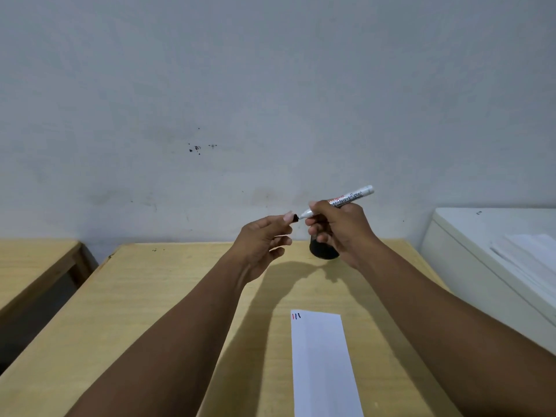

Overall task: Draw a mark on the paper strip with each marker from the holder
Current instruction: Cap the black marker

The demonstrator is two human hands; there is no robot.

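The marker (346, 200) in the right hand (337, 233) is white with dark lettering and a black tip. Below that hand, the holder (323, 251) is black. Nearer than both hands, the white paper strip (323, 365) carries red, blue and black strokes on pale yellow-brown wood (150, 311).

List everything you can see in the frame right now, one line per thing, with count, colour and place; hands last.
marker: 1, white barrel, held in the air above the far table edge
marker cap: 1, black, at the marker's tip
holder: 1, black, far side of table, partly hidden
paper strip: 1, white, near side of table
marks: 3, red, blue, black, strip's far left corner
table: 1, light wood, centre
left hand: pinches the cap
right hand: grips the marker
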